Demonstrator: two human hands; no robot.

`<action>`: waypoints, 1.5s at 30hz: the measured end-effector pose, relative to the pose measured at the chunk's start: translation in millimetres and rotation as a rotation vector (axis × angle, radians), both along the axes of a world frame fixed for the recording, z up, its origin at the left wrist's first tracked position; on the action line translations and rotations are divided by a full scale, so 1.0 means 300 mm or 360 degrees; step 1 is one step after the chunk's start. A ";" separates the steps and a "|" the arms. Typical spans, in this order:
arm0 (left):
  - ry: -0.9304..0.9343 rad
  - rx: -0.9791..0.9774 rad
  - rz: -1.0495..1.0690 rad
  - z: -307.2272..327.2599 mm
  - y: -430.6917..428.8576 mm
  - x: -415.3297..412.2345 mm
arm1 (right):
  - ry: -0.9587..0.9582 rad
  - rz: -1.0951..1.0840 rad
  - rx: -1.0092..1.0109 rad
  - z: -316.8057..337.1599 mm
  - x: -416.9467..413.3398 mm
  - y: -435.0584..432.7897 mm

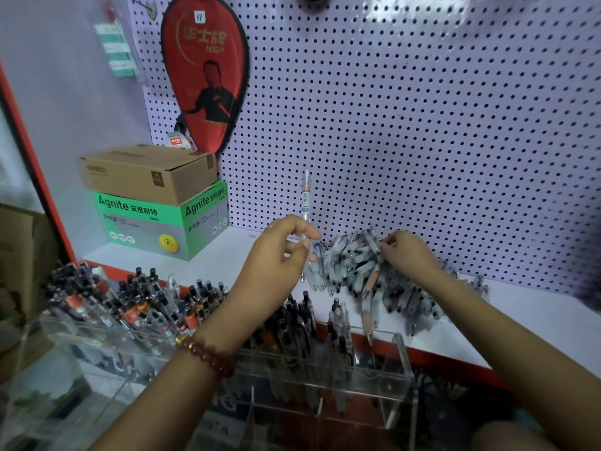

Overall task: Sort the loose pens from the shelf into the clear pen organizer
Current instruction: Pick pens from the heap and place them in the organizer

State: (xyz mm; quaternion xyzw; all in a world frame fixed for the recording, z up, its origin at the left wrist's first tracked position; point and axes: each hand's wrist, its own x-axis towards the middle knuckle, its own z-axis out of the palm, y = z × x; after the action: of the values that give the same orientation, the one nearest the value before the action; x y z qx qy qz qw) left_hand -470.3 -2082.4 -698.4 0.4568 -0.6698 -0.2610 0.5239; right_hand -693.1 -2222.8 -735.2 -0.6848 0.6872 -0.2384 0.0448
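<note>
Acrylic organizer (pixel 395 379) stands just below the shelf's (pixel 536 320) front edge, its compartments partly filled. Left hand (pixel 279 252) pinches 1 clear pen (pixel 305 196) upright above the shelf, fingers curled round its lower barrel. Right hand (pixel 406 252) rests on the pile of loose pens (pixel 351 271) mid-shelf, fingertips pinching a pen there. Recommendation: lower the held pen into a compartment of matching pens and release only once it is seated. Draw the next pen out without pushing the pile over the front edge.

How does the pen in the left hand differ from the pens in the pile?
The pen stands upright, pinched by the left hand; the pile lies flat on the shelf. The pen is alone; the pile is tangled, and the right hand grips part of it. Both look clear-bodied.
</note>
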 end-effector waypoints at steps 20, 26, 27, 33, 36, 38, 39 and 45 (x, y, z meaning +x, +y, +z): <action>0.0005 -0.0072 0.0048 -0.005 0.005 0.026 | -0.0946 0.0090 0.0137 0.171 0.032 0.047; 0.0287 0.0052 -0.0055 -0.012 -0.002 0.006 | -0.1149 0.0788 0.0345 0.286 0.139 0.315; 0.0330 0.0069 -0.0090 -0.008 0.004 -0.003 | -0.1167 0.0878 0.0373 0.289 0.154 0.359; 0.0366 0.0006 -0.0286 0.002 0.048 -0.063 | -0.1310 0.0994 0.0428 0.227 0.208 0.506; 0.0427 0.0068 -0.0385 0.006 0.066 -0.082 | -0.1405 0.0995 0.0376 0.211 0.198 0.523; 0.0391 0.0065 -0.0418 0.004 0.074 -0.090 | -0.1441 0.0997 0.0380 0.207 0.183 0.528; 0.0372 0.0059 -0.0431 0.002 0.079 -0.093 | -0.1433 0.1005 0.0374 0.206 0.176 0.530; 0.0363 0.0004 -0.0428 0.004 0.095 -0.106 | -0.1308 0.0954 0.0245 0.197 0.145 0.517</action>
State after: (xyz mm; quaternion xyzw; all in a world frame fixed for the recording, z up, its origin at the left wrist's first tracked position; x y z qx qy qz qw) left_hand -502.0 -2053.8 -697.2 0.3312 -0.6607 -0.3797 0.5564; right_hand -649.6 -2067.5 -676.2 -0.6961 0.4018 -0.4135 0.4278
